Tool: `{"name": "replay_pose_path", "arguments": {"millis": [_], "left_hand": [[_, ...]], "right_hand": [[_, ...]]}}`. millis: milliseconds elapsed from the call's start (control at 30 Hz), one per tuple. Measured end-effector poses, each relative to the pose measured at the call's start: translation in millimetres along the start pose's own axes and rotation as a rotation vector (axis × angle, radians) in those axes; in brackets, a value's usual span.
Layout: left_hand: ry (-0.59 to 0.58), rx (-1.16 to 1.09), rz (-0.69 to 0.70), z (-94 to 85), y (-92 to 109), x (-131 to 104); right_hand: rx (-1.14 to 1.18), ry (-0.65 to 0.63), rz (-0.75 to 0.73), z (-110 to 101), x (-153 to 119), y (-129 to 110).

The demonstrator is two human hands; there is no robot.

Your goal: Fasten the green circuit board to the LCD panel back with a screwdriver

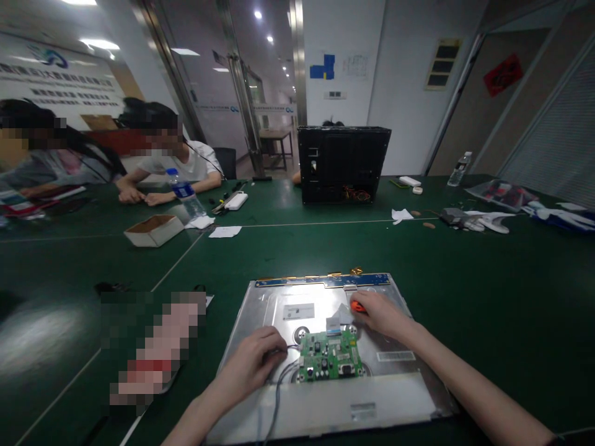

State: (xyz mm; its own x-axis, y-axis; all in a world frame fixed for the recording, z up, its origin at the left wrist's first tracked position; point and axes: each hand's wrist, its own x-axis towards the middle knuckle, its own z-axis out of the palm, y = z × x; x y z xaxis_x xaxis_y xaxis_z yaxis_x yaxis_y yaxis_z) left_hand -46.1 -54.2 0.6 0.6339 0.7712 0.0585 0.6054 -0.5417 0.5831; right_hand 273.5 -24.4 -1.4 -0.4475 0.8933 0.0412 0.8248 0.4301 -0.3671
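A display panel lies back-up in front of me, its bare metal back (274, 310) facing the ceiling. A green circuit board (328, 356) sits at its middle, and a blue circuit strip (320, 282) runs along its far edge. At the board's left side, my left hand (258, 356) is closed, fingertips pinching a thin cable (294, 347). My right hand (374, 310) is wrapped round a small orange-and-black object (357, 306), seemingly a tool handle, above the board's far right corner. Most of that object is hidden. A grey cable (277, 402) runs from the board toward me.
Left of the panel lies a blurred-out flat item (160, 347). Farther off are an open cardboard box (154, 230), a water bottle (185, 193) and a black-cased device (344, 164). Gloves (483, 221) lie at the right. Two people sit at the far left.
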Motion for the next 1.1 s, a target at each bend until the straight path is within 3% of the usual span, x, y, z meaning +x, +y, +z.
{"name": "replay_pose_path", "arguments": {"millis": [133,233,400,567,800,1100], "left_hand": [[-0.012,-0.055,0.012,-5.3,4,2],[0.053,-0.065,-0.004,-13.1,6,10],[0.09,-0.008,-0.032,-24.2,1,37],[0.061,0.015,-0.064,-22.3,-9,62],[0.147,-0.023,-0.08,-8.9,-17,66],[0.161,-0.049,-0.047,-6.1,-18,64]], "right_hand": [[0.037,0.012,-0.018,-1,-1,4],[0.054,0.022,-0.018,-1,-2,4],[0.047,0.022,-0.014,-1,2,3],[0.001,0.007,-0.001,-4,2,-1],[-0.058,-0.055,-0.03,-6,24,-29],[-0.052,-0.2,-0.161,11,66,-67]]}}
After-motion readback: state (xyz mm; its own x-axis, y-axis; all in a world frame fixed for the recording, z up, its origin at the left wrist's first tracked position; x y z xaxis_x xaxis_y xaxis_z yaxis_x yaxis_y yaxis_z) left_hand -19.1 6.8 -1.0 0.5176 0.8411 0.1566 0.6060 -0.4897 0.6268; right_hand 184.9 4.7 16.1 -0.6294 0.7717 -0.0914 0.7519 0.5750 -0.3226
